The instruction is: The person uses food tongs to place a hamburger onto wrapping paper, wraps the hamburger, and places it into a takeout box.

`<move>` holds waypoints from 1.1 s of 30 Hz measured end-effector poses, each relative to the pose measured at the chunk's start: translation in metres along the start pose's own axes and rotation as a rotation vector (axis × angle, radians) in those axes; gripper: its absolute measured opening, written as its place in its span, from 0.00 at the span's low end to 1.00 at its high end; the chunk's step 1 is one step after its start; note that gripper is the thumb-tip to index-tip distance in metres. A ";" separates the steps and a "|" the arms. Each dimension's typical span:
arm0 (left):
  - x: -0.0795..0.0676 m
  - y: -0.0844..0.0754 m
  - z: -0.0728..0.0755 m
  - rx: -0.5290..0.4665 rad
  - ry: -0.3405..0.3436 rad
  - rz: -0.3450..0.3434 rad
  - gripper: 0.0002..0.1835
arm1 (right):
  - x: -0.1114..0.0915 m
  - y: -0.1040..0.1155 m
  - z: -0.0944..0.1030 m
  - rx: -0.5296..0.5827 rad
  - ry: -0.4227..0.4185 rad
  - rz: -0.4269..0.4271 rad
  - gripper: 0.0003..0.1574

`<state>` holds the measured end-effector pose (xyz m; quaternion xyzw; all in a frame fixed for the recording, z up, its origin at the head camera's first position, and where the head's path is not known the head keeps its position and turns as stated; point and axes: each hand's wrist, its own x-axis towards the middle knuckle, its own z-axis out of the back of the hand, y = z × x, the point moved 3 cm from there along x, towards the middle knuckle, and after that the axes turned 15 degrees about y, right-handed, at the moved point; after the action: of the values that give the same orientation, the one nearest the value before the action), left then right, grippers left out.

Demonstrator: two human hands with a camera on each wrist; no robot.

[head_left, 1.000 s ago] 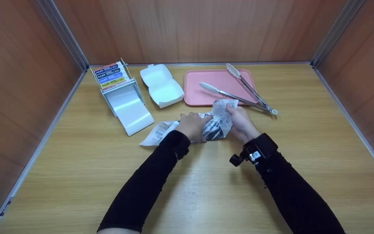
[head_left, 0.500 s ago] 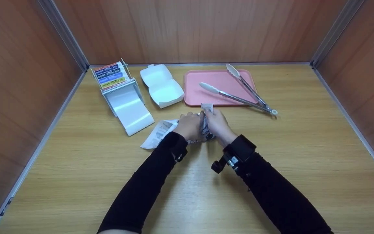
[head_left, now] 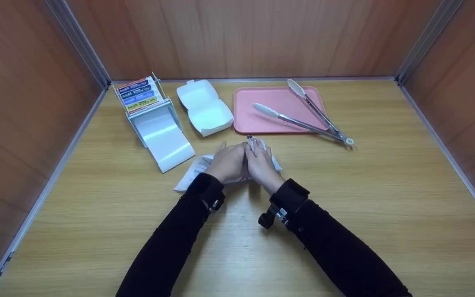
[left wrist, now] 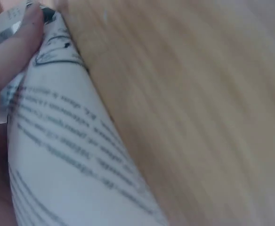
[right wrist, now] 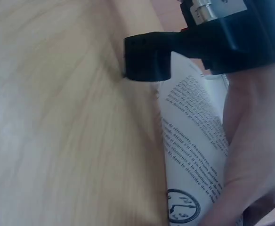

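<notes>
White wrapping paper (head_left: 194,172) printed with dark text is folded around something hidden at the middle of the table. My left hand (head_left: 229,161) grips the wrap from its left side, and the paper's loose end sticks out beyond it. The thumb (left wrist: 22,49) lies on the printed paper in the left wrist view. Right beside it, my right hand (head_left: 262,167) holds the folded right part, its fingers over the paper and pointing away from me. In the right wrist view, long lines of text run along the wrapping paper (right wrist: 189,122) under the hand.
Behind the hands is a pink tray (head_left: 243,113), with spread metal tongs (head_left: 303,123) lying across it. An open white clamshell box (head_left: 210,115) stands to its left. Farther left is a dispenser (head_left: 140,97) with a white sheet (head_left: 165,142) drawn out. Wooden panels enclose the table.
My right hand has come left from the paper's right end, folding that raised end over toward my left hand. Both hands now sit close together on the wrap. The left has shifted slightly left.
</notes>
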<state>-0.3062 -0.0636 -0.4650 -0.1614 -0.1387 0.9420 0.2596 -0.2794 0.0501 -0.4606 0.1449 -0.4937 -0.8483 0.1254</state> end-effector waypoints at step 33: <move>-0.032 0.005 0.032 -0.329 -0.263 0.143 0.10 | 0.004 -0.003 -0.011 -0.513 0.058 -0.098 0.39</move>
<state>-0.2948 -0.0906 -0.4303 -0.0866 -0.3115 0.9356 0.1421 -0.2791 0.0416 -0.4687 0.1563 -0.2509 -0.9463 0.1312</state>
